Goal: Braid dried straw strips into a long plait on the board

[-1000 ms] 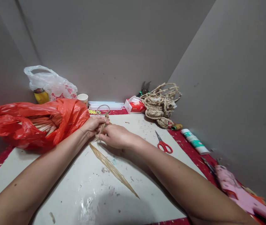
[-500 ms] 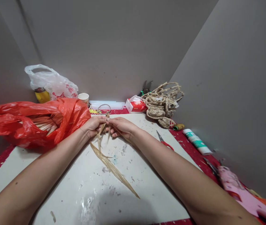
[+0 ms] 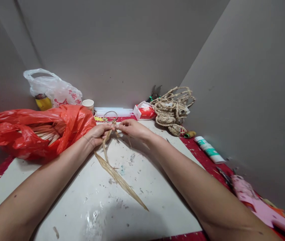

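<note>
Left hand [image 3: 97, 133] and right hand [image 3: 132, 128] pinched knotted top of long tan dried-leaf strip [image 3: 118, 179]; looked light, brittle; best gripped near knot.

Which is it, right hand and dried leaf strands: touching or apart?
Touching: the head view shows the right hand pinching the dried leaf strands up top.

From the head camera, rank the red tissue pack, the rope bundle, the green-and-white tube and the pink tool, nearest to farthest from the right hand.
From the right hand:
1. Red tissue pack, just behind it.
2. Rope bundle, back right corner.
3. Green-and-white tube, along the right wall.
4. Pink tool, near right edge.
</note>
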Demonstrator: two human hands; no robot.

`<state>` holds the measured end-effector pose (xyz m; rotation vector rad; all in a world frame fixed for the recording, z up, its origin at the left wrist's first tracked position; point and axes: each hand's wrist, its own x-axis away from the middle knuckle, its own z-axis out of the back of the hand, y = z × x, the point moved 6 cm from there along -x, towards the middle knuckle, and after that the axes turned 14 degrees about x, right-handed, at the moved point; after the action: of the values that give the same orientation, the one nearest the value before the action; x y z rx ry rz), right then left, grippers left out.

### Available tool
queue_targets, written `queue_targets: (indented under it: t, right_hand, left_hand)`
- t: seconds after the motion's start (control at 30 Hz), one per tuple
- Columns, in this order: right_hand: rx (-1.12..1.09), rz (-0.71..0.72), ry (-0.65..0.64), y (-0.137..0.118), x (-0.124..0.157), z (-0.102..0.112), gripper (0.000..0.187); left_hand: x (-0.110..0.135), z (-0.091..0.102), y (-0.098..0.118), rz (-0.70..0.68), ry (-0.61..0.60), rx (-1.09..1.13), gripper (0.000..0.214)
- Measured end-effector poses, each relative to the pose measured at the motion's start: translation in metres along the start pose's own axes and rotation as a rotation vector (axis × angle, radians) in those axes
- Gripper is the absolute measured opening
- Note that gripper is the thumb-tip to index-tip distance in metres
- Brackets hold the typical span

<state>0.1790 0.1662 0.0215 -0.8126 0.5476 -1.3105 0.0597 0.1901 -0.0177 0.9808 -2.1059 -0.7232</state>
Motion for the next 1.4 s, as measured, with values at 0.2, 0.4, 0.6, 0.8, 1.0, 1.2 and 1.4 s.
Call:
queue_targets:
  t: [0.2, 0.4, 0.6, 0.8, 1.0, 1.2, 1.4]
  right_hand:
    - [-0.364, -0.069, -0.278, 0.003, 0.000, -0.021, 0.026]
    - [-0.536, -0.214, -0.429, 0.017, -0.003, -0.040, 0.026]
    - [-0.491, -0.245, -0.471, 0.022, -0.002, -0.036, 0.028]
    - [-0.628, -0.288, -0.527, 0.026, -0.005, -0.041, 0.027]
    - [-0.529, -0.342, -0.291, 0.027, -0.006, -0.037, 0.022]
    - [-0.480, -0.351, -0.183, 0.021, -0.002, -0.039, 0.023]
    - [-0.560, -0.364, -0.183, 0.024, -0.005, -0.045, 0.031]
  left_hand:
    - [-0.003, -0.001, 0.000, -0.010, -0.040, -0.005, 0.008]
    - [-0.006, 0.003, -0.004, -0.032, -0.074, -0.126, 0.009]
    - [0.000, 0.000, -0.001, -0.111, -0.002, -0.287, 0.007]
    - [0.007, -0.006, 0.006, -0.202, -0.019, -0.383, 0.006]
    - [0.007, -0.003, 0.008, -0.128, -0.032, -0.489, 0.011]
    - [0.016, -0.013, 0.014, -0.216, 0.078, -0.763, 0.017]
    - [0.025, -0.023, 0.007, -0.253, 0.095, -0.960, 0.010]
